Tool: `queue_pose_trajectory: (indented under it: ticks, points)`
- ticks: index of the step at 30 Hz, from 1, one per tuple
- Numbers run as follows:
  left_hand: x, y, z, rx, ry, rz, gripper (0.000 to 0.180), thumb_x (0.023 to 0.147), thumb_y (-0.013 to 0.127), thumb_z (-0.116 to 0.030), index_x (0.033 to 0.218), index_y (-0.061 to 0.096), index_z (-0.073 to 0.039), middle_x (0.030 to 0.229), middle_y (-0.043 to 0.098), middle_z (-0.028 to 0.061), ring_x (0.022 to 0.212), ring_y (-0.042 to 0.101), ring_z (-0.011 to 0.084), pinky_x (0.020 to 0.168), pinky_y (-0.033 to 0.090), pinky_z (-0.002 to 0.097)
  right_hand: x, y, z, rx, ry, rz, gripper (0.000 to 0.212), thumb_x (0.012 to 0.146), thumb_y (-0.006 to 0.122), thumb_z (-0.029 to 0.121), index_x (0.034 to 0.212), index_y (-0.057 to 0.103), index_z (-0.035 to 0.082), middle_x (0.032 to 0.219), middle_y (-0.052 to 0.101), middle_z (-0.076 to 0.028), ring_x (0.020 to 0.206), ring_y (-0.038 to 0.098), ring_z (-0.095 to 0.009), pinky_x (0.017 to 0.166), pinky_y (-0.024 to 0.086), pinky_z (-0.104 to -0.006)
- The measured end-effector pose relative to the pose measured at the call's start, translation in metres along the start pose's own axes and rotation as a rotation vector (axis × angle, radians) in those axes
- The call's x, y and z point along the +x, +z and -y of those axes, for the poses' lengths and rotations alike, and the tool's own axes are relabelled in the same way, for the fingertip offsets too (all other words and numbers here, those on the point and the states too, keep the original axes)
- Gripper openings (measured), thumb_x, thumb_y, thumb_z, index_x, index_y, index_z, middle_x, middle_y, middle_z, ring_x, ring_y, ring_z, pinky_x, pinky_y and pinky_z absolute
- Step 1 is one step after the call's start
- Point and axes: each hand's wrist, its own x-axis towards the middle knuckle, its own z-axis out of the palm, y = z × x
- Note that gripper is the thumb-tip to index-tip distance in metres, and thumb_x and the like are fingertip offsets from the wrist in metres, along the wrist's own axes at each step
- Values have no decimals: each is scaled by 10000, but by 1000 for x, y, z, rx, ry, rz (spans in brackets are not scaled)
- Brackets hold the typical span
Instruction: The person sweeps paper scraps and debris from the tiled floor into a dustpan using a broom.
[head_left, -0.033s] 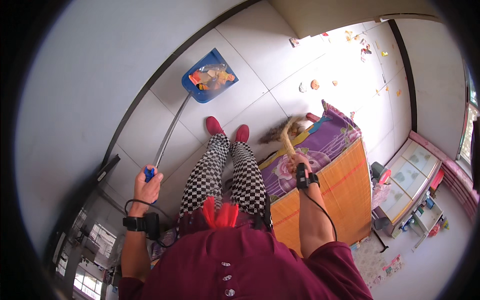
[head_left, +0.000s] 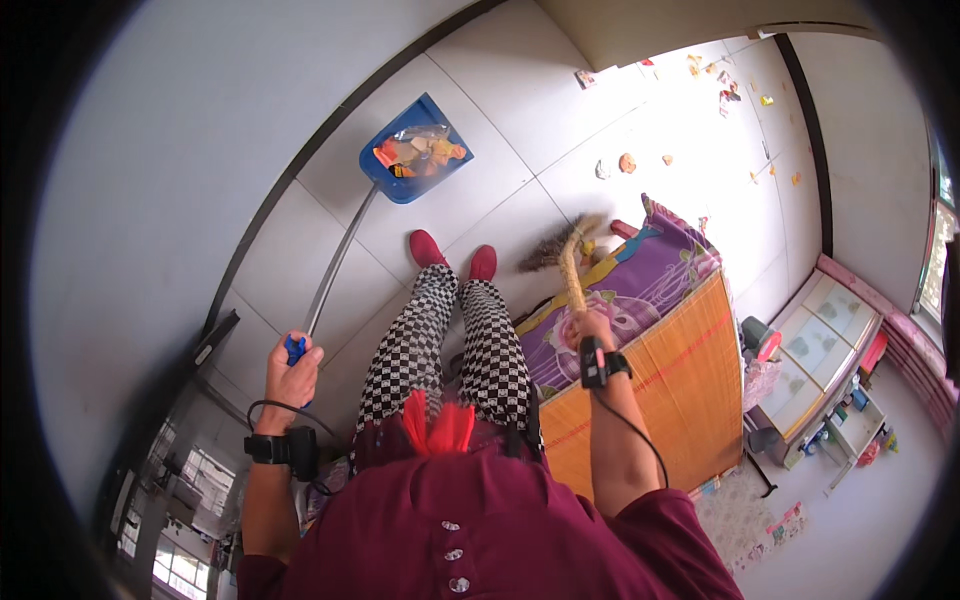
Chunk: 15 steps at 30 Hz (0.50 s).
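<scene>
The right hand [head_left: 592, 328] has been shifted slightly to the left since the earlier frame, and the straw broom [head_left: 570, 272] has been carried with it; the long-handled dustpan [head_left: 408, 192] has been left almost in place. The broom is gripped by its shaft in the closed right hand, beside the purple floral sheet [head_left: 655, 265] and the bamboo mat [head_left: 655, 385]. The dustpan's blue grip [head_left: 295, 349] is wrapped in the fingers of the closed left hand [head_left: 292, 370].

The dustpan is seen on the tiled floor [head_left: 500, 90], left of the feet; it is presumably held at arm's length by its long handle so that the pan can rest flat, with the wrappers and orange scraps [head_left: 440, 152] kept inside. The broom is apparently held low so that the floor can be reached past the sheet's edge; whether contact is made cannot be told.

The broom's long axis is directed forward from the hand, with grey-brown bristles [head_left: 543, 254] spread leftward. The dustpan's handle is slanted forward and rightward, and its mouth is faced forward and right.
</scene>
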Motion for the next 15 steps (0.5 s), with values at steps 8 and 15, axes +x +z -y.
queue_pose_trajectory:
  ticks: [8,15]
  points:
    - [24,-15,-27,73,-9,20,141,781,543,-82,777,405,-109,492,352,-54,316,269,20,274,210,182,-97,56,-19,38,222,-207,112,834,424,177,880,421,74,598,423,-37,416,402,-114,320,309,-218]
    - [50,-6,-45,90,-15,45,134,785,542,-91,786,410,-111,495,348,-53,325,269,21,280,207,180,-13,29,-10,603,518,-190,217,888,387,265,819,368,61,575,413,-21,417,377,-100,316,324,-199]
